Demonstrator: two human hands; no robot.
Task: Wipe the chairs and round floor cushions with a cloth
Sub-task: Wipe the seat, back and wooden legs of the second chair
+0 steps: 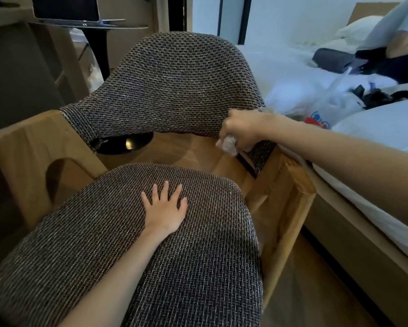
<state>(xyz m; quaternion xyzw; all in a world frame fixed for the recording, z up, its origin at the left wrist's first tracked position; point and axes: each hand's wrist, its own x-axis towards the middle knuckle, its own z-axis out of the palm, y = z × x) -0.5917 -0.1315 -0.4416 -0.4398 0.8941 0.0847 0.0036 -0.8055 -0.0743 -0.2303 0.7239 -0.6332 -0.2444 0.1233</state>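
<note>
we are pressing our left hand [165,208], fingers spread flat, on the chair [174,81]'s dark woven seat. our right hand [239,129] is gripping a crumpled pale cloth [227,145] at the backrest's right lower edge, beside the bed [281,72].

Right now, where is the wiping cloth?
The cloth is bunched in the right hand, right of centre in the head view, at the backrest's lower right corner.

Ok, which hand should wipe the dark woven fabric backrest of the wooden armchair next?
Right. The right hand grips the crumpled pale cloth at the lower right edge of the backrest. The left hand lies flat and empty on the woven seat cushion, farther from it.
</note>
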